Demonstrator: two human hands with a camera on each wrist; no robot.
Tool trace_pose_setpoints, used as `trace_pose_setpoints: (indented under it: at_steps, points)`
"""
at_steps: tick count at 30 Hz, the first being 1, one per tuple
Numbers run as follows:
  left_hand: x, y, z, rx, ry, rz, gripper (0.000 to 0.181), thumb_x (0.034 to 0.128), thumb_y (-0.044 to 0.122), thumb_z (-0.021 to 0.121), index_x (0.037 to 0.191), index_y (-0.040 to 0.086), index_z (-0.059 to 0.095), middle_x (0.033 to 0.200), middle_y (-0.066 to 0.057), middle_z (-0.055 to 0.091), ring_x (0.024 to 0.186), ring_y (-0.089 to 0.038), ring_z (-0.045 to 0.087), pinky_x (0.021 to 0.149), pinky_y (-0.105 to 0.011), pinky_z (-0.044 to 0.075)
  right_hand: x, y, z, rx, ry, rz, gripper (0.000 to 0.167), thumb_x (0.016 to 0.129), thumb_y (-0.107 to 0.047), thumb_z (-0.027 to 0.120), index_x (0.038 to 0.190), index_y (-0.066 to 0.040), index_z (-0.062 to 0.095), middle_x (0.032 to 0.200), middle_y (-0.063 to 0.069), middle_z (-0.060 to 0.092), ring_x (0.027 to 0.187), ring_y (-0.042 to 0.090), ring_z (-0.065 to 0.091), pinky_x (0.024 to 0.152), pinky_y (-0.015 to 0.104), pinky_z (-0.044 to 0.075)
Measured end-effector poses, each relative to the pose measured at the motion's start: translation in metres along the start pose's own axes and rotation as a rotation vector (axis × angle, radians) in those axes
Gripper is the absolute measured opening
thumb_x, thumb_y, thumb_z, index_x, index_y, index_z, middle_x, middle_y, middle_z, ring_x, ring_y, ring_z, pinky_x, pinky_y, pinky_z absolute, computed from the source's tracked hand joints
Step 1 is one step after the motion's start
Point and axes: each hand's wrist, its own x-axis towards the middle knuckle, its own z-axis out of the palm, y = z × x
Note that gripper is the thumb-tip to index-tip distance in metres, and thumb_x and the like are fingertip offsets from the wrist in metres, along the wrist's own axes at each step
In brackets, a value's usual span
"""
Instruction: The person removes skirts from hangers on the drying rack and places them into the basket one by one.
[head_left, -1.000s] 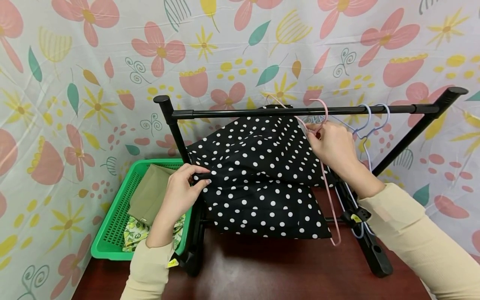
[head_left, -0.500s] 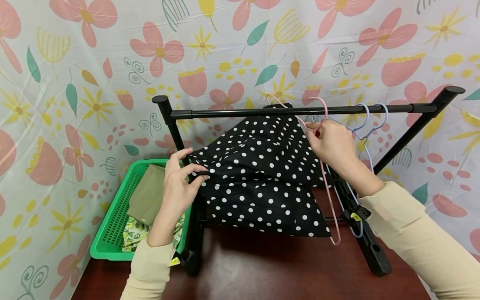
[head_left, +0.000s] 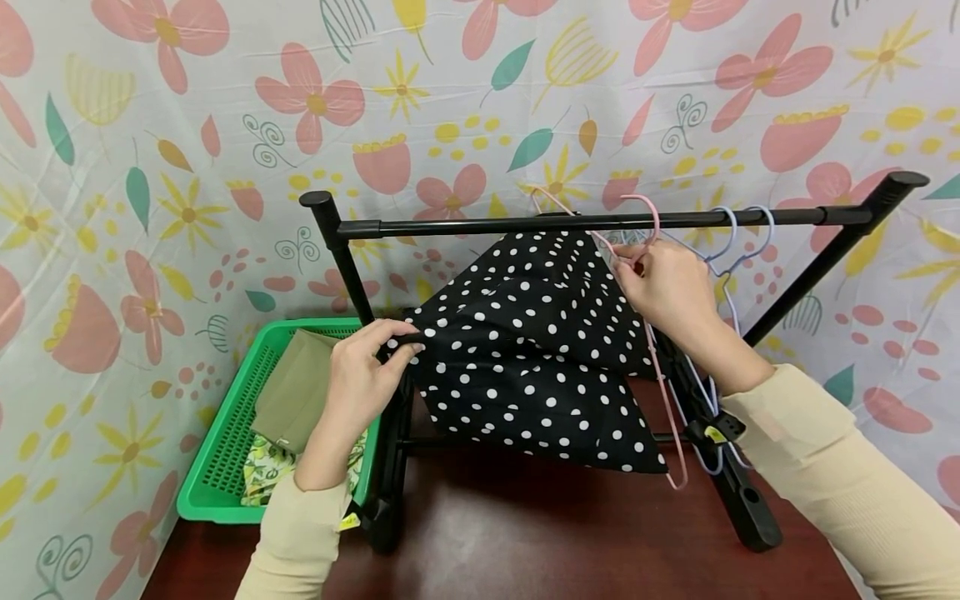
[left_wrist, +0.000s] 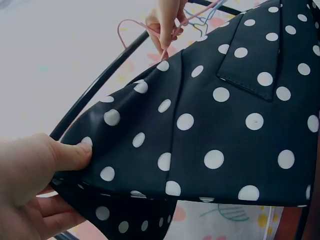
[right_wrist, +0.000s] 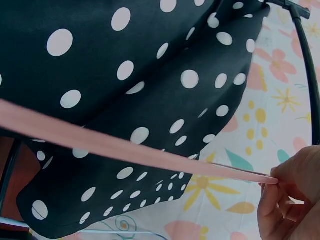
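Observation:
A black garment with white polka dots (head_left: pixel 525 325) hangs slantwise below the rack's top bar; its exact kind is hard to tell. My left hand (head_left: pixel 365 367) pinches its left edge between thumb and fingers. In the left wrist view, the thumb lies on top of the cloth (left_wrist: pixel 210 130) and the other fingers are under it. My right hand (head_left: pixel 667 283) pinches a pink hanger (head_left: pixel 664 400) just below its hook, which is over the bar. One arm of that hanger slopes up towards the back beside the garment, and the other points down in front.
The black rack (head_left: pixel 465 225) stands on a dark red table (head_left: pixel 525 533). Light blue hangers (head_left: pixel 726 267) hang to the right of my right hand. At left, a green basket (head_left: pixel 217 467) holds an olive folded cloth (head_left: pixel 296 387) and a leaf-print cloth (head_left: pixel 264 468).
My left hand's fingers, spread half a second ago, have come together on the garment's edge. The garment's left corner has shifted slightly right. My right hand has stayed at the pink hanger.

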Motion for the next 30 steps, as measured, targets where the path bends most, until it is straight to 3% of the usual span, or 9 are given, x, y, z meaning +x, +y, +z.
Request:
trace_pose_setpoints:
  at_steps: [2,5,8,14,20,25,30]
  points:
    - [0.002,0.002,0.000,-0.018,0.018,0.006,0.009,0.0798,0.014,0.072,0.088,0.017,0.071,0.086,0.004,0.069,0.038,-0.002,0.027,0.041,-0.019,0.028,0.000,0.000,0.000,-0.001,-0.001,-0.001,0.022,0.082,-0.015,0.056,0.071,-0.006,0.074,0.051,0.007,0.043,0.048,0.027,0.043,0.045,0.044,0.033]
    - [0.005,0.004,-0.001,-0.050,0.047,0.021,0.008,0.0800,0.012,0.071,0.087,0.015,0.071,0.086,0.002,0.070,0.048,-0.003,0.042,0.047,-0.018,0.033,-0.001,0.000,-0.001,0.002,-0.006,0.002,0.028,0.082,-0.015,0.057,0.057,-0.006,0.067,0.052,0.007,0.044,0.049,0.027,0.045,0.045,0.046,0.035]
    - [0.007,0.006,-0.004,-0.066,0.083,0.029,0.008,0.0791,0.010,0.072,0.087,0.013,0.071,0.086,0.000,0.070,0.052,-0.005,0.045,0.049,-0.016,0.035,-0.001,-0.001,-0.001,0.009,-0.016,0.008,0.031,0.082,-0.016,0.057,0.053,-0.006,0.063,0.053,0.006,0.044,0.049,0.028,0.046,0.046,0.048,0.035]
    - [0.009,0.005,-0.012,-0.075,0.147,0.030,0.006,0.0790,0.009,0.072,0.084,0.010,0.071,0.083,-0.001,0.069,0.054,-0.007,0.051,0.045,-0.015,0.034,-0.001,-0.003,0.002,0.008,-0.024,0.001,0.029,0.082,-0.015,0.056,0.057,-0.007,0.067,0.055,0.007,0.045,0.048,0.027,0.042,0.043,0.041,0.031]
    - [0.014,0.002,-0.019,-0.069,0.196,0.025,0.004,0.0792,0.008,0.071,0.083,0.009,0.071,0.079,-0.002,0.070,0.063,-0.010,0.059,0.050,-0.014,0.038,-0.002,-0.003,0.005,0.000,-0.025,-0.035,0.021,0.082,-0.014,0.056,0.089,-0.010,0.075,0.054,0.008,0.046,0.046,0.029,0.042,0.042,0.044,0.033]
    - [0.019,0.003,-0.025,-0.057,0.227,0.004,0.004,0.0772,0.007,0.071,0.081,0.008,0.070,0.077,-0.002,0.069,0.059,-0.009,0.057,0.050,-0.012,0.037,-0.002,-0.003,0.007,0.004,-0.018,-0.052,0.020,0.082,-0.014,0.057,0.090,-0.011,0.075,0.052,0.007,0.044,0.044,0.028,0.041,0.043,0.045,0.034]
    - [0.025,0.003,-0.031,0.016,0.237,-0.015,0.007,0.0758,0.005,0.071,0.080,0.010,0.067,0.069,-0.003,0.067,0.048,-0.009,0.048,0.047,-0.014,0.034,-0.001,-0.005,0.007,0.008,-0.030,-0.062,0.023,0.082,-0.012,0.054,0.091,-0.010,0.075,0.050,0.005,0.040,0.041,0.023,0.033,0.037,0.036,0.026]
